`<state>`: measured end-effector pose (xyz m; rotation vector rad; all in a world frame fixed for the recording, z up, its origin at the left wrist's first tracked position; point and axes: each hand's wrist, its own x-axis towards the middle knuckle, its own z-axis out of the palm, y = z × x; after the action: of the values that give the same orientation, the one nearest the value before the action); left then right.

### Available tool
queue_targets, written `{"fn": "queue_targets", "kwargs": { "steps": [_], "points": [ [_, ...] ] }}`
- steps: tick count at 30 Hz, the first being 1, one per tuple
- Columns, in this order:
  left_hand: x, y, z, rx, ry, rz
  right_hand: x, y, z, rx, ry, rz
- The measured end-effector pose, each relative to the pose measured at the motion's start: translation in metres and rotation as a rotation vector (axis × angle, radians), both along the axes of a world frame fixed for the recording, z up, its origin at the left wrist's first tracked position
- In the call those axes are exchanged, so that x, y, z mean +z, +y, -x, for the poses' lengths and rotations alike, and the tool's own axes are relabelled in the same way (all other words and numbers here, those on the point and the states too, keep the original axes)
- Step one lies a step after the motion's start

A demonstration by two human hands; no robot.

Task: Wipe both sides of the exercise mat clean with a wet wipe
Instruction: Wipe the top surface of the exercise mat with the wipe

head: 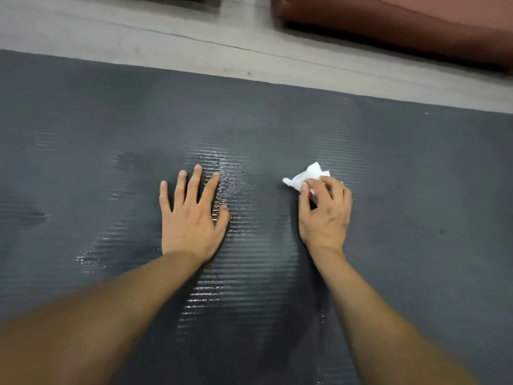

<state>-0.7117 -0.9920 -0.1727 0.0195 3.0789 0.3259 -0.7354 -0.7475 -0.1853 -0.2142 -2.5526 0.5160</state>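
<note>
On grey floor, ribbed wet mat (277, 129): L hand (191, 215) flat, R hand (324, 215) clutching wipe (302, 177).

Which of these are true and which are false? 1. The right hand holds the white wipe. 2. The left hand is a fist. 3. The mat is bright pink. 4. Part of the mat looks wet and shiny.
1. True: the right hand grips the crumpled wet wipe.
2. False: the left hand lies flat on the mat with its fingers spread.
3. False: the exercise mat is dark grey.
4. True: shiny wet streaks show around the left hand.
</note>
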Motion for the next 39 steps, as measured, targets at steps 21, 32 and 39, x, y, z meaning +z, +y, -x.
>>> {"fn": "queue_targets", "kwargs": {
  "steps": [21, 32, 39],
  "points": [
    [0.002, 0.007, 0.017, 0.012, -0.007, 0.07, 0.035, 0.039, 0.239, -0.213, -0.139, 0.109],
    [0.0, 0.005, 0.019, 0.006, -0.009, 0.09, 0.027, -0.146, 0.237, 0.646, -0.347, -0.068],
    [0.002, 0.006, 0.018, 0.006, -0.015, 0.071, 0.026, 0.055, 0.231, -0.107, -0.223, 0.007]
  ]
}}
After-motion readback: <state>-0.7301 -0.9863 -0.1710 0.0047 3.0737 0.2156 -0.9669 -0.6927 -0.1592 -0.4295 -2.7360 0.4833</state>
